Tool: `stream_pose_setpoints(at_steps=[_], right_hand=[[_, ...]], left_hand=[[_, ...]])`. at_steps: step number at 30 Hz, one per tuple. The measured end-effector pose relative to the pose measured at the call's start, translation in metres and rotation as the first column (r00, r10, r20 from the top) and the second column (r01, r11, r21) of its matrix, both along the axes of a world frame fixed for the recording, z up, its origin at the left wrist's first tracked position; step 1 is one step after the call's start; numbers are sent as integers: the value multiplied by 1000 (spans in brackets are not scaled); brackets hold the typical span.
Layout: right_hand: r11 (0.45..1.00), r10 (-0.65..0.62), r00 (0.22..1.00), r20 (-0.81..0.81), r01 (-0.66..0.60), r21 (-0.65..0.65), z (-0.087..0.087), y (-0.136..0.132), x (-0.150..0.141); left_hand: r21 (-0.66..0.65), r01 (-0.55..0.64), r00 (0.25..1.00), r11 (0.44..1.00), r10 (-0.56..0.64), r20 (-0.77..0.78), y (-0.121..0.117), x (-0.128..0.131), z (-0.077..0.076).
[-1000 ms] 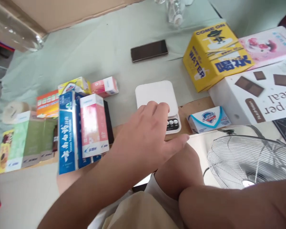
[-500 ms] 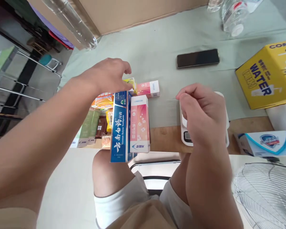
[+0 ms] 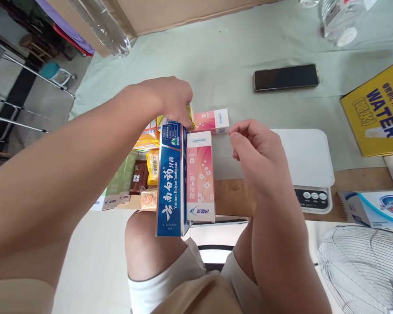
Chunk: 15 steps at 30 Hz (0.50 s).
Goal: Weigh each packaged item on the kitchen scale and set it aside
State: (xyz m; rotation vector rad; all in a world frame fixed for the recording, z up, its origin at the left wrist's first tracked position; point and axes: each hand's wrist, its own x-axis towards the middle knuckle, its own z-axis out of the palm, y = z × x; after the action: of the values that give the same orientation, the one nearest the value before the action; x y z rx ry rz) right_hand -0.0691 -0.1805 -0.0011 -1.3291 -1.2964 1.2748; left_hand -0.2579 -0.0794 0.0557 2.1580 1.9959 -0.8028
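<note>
My left hand [image 3: 178, 101] reaches over the far end of a blue toothpaste box [image 3: 168, 183], its thumb and fingers closed on a small yellow box [image 3: 191, 117] that is mostly hidden. Beside the blue box lies a pink toothpaste box [image 3: 200, 179], and both jut past the table's front edge. Another pink box [image 3: 212, 121] lies crosswise behind them. Between that box and the white kitchen scale [image 3: 309, 157] hovers my right hand [image 3: 258, 150], fingers curled in with the thumb near the index finger and nothing visible in them.
Left of the toothpaste are green boxes [image 3: 121, 183], a brown packet [image 3: 139, 176], a yellow packet [image 3: 153, 166] and an orange packet [image 3: 147, 137]. A phone [image 3: 286, 78] lies farther back. At right are a yellow carton [image 3: 376, 115], a soap box [image 3: 376, 209] and a fan [image 3: 363, 266].
My left hand has moved right and closed on the yellow box. My right hand has shifted left, away from the scale, toward the pink boxes. The view has turned slightly.
</note>
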Motion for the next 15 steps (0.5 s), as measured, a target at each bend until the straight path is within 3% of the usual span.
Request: stream_pose_setpoints(at_steps=[3,7,12,15], right_hand=[[1000,3,1000,22,-3,12,-1,-1,-1],[999,-27,999,44,26,38,-6,-3,7],[984,-170,985,-8,170,44,-11,-3,20],[963,-259,965,-30,261,73,-9,-3,44]], left_hand=[[104,17,999,994,-14,-36,-9,6,8],[207,121,992,971,-123,-5,-26,26,27],[262,208,962,942,-245,117,-47,67,46],[264,230,929,937,-292,228,-56,97,50]])
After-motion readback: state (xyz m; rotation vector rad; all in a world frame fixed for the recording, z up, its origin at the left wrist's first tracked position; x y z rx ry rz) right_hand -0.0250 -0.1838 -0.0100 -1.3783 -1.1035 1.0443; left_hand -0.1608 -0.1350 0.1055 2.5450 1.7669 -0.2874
